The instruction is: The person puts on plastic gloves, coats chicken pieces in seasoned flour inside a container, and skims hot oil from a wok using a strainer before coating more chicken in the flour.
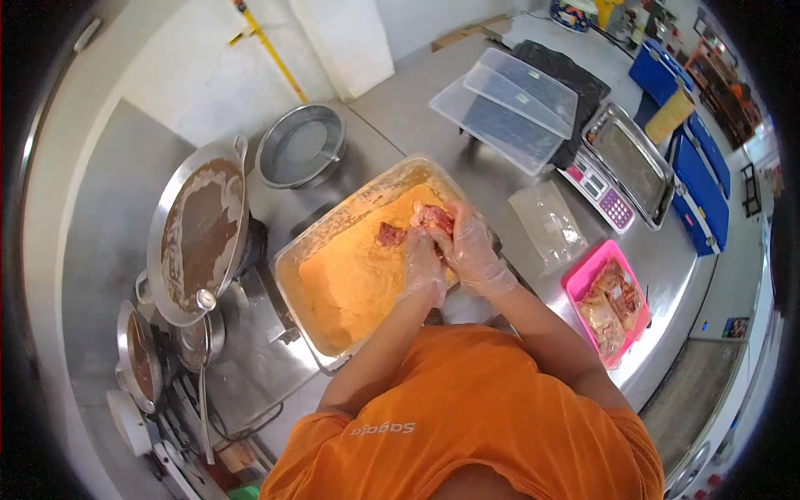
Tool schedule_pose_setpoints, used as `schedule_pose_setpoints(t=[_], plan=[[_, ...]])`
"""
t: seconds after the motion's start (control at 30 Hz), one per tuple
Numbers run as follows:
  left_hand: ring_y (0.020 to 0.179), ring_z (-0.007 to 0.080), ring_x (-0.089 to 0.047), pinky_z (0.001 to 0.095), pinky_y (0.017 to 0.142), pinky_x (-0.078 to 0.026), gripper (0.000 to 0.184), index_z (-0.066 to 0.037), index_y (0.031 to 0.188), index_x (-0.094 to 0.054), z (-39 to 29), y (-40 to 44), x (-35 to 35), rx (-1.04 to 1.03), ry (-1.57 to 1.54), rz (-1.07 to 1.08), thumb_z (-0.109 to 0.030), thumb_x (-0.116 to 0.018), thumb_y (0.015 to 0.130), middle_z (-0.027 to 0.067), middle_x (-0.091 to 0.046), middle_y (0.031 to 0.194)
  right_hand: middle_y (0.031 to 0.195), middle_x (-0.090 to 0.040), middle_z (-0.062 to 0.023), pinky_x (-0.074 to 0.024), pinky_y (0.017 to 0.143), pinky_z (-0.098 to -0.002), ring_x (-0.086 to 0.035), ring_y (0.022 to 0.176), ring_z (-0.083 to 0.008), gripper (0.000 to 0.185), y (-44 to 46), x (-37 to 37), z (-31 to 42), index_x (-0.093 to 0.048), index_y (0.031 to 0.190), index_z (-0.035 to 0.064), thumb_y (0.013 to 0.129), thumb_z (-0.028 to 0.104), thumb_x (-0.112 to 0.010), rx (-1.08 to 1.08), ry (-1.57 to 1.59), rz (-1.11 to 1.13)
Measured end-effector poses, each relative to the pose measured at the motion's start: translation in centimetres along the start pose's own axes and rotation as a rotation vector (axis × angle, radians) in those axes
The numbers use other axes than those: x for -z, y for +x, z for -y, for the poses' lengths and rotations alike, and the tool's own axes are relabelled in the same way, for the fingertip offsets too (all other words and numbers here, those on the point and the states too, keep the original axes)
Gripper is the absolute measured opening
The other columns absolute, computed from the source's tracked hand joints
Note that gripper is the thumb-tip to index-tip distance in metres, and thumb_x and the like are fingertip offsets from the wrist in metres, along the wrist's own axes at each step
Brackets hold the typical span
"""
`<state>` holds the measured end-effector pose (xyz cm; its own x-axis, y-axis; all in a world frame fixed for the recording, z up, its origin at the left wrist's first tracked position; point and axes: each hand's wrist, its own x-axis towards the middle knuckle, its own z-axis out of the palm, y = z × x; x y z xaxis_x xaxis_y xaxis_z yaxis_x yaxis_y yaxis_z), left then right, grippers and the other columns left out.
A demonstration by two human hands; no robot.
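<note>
Both my hands wear thin clear plastic gloves and meet over the right side of a rectangular tub (333, 218) of orange-yellow powder (354, 279). My left hand (423, 265) and my right hand (475, 248) are closed around a piece of raw red meat (436, 218), which shows above the fingers. Just left of my left fingers is a darker meat chunk (390, 234); whether it joins the held piece I cannot tell. The undersides of both hands are hidden.
To the left are a large pan of brown liquid (200, 221), a smaller pan (140, 354) and a strainer (200, 342). A metal bowl (302, 146) stands behind. On the right are plastic lids (508, 104), a scale (600, 193), a metal tray (629, 158) and a pink basket (575, 287) of bagged meat (612, 304).
</note>
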<state>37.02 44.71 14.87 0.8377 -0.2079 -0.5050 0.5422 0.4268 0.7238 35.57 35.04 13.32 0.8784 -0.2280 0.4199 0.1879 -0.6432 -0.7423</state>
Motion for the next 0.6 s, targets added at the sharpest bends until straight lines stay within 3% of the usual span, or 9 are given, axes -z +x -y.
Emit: schedule_pose_setpoints(t=[0.07,0.17,0.3,0.43,0.6], plan=[[0.12,0.0179,-0.059,0.0331,0.105,-0.05,0.045,-0.012,0.15,-0.042,1.2,3.1,3.1,-0.061,-0.138,-0.008,-0.028,-0.021,0.115,0.0058,-0.056,0.141,0.084,-0.066,-0.0261,-0.0527,0.072,-0.0521,-0.065,0.081,-0.0463,0.039,1.3,-1.5,1.6,-0.057,0.107,-0.0012,0.095,0.033,-0.07,-0.046,-0.09,0.167],[0.109,0.0118,-0.059,0.0287,0.1,-0.049,0.036,-0.015,0.142,-0.051,-0.7,4.0,4.8,-0.025,-0.328,-0.041,-0.029,-0.042,0.11,-0.002,-0.061,0.122,0.081,-0.064,-0.0288,-0.0501,0.068,-0.0526,-0.064,0.081,-0.0472,0.039,1.7,-3.5,3.8,-0.06,0.102,-0.0008,0.096,0.037,-0.068,-0.069,-0.112,0.207],[0.097,0.0078,-0.057,0.0248,0.093,-0.049,0.03,-0.022,0.131,-0.055,-1.4,5.5,9.3,-0.01,-0.443,0.131,-0.027,-0.059,0.102,-0.0088,-0.056,0.108,0.077,-0.064,-0.0265,-0.0504,0.064,-0.0531,-0.064,0.074,-0.0468,0.041,2.0,-5.5,5.2,-0.061,0.097,-0.0003,0.097,0.04,-0.065,-0.008,-0.196,0.269],[0.095,0.0078,-0.057,0.0252,0.091,-0.049,0.03,-0.027,0.127,-0.056,-0.5,7.1,13.3,0.071,-0.482,0.245,-0.032,-0.064,0.098,-0.0092,-0.055,0.106,0.078,-0.067,-0.0246,-0.053,0.064,-0.0525,-0.067,0.074,-0.0452,0.044,1.8,-6.7,5.9,-0.064,0.094,0.0005,0.098,0.045,-0.061,0.016,-0.285,0.357],[0.098,0.0107,-0.058,0.0276,0.089,-0.05,0.031,-0.025,0.13,-0.055,-2.8,5.9,13.3,0.105,-0.285,0.271,-0.036,-0.058,0.102,-0.0047,-0.055,0.106,0.075,-0.066,-0.0224,-0.0534,0.061,-0.0511,-0.068,0.071,-0.0429,0.044,2.2,-6.9,6.5,-0.064,0.091,0.0019,0.099,0.045,-0.06,0.024,-0.237,0.353]])
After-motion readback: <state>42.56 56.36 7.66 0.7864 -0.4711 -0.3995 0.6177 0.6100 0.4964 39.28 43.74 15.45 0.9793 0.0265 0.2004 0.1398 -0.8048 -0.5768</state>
